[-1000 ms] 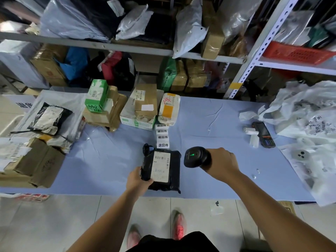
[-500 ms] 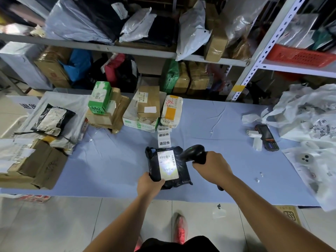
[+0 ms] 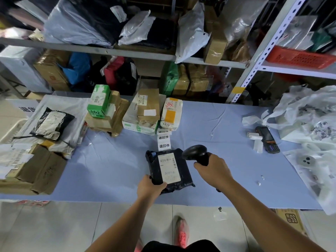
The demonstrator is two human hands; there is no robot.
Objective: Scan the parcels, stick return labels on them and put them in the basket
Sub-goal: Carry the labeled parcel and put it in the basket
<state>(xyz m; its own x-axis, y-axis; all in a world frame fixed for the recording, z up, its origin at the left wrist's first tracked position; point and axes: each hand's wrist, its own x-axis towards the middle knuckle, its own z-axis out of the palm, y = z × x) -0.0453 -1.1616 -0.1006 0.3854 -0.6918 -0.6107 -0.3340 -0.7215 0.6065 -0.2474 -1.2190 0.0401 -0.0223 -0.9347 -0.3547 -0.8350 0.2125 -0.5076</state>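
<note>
A black plastic parcel [image 3: 183, 171] with a white shipping label lies near the front edge of the blue table [image 3: 112, 166]. My left hand [image 3: 150, 187] grips its near left corner. My right hand [image 3: 212, 169] holds a black barcode scanner [image 3: 195, 151], whose head hangs just right of the parcel's top edge. A strip of white return labels [image 3: 164, 138] runs from the parcel back toward a stack of parcels [image 3: 145, 111]. A green box [image 3: 99, 100] sits on cardboard boxes to the left.
A handheld terminal [image 3: 267, 139] and small label rolls [image 3: 254, 136] lie at the right, beside a heap of white plastic bags [image 3: 309, 120]. Flattened cartons [image 3: 36, 170] and a black bag [image 3: 52, 123] fill the left end. Shelves of parcels stand behind; a red basket [image 3: 298, 58] sits at the upper right.
The scanner swung over the parcel's label, lit it half a second ago, and has since pulled back to the right; the light on the label is gone. My left hand kept its grip.
</note>
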